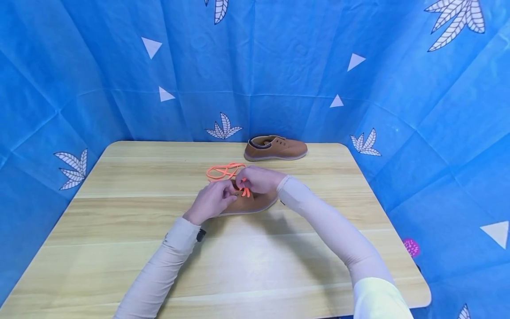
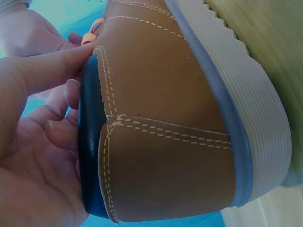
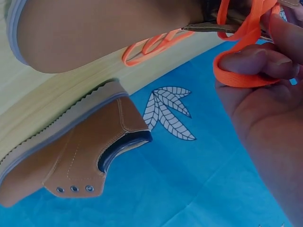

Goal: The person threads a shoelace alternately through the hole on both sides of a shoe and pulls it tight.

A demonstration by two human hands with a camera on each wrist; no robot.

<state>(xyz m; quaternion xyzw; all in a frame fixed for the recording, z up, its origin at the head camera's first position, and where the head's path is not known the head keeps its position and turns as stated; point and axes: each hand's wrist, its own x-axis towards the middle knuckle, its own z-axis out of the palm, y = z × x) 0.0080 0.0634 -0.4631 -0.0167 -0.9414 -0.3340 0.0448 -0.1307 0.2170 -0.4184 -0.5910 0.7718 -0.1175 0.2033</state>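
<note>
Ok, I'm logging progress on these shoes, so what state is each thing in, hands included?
Near shoe: partly laced, no bow visible
Orange lace: partly on the near shoe, some of it in loose loops
Far shoe: upright, visible eyelets empty
Left hand: pinches the near shoe's upper edge
Right hand: holds the orange lace
Blue cloth: hanging, creased

From the head, the left hand [image 1: 209,200] hides the heel of the near shoe [image 1: 249,205], the right hand [image 1: 258,179] some lace [image 1: 246,192]. Left-wrist view crops that toe at 12 o'clock; right-wrist view crops the far shoe [image 3: 90,125] at 8.
</note>
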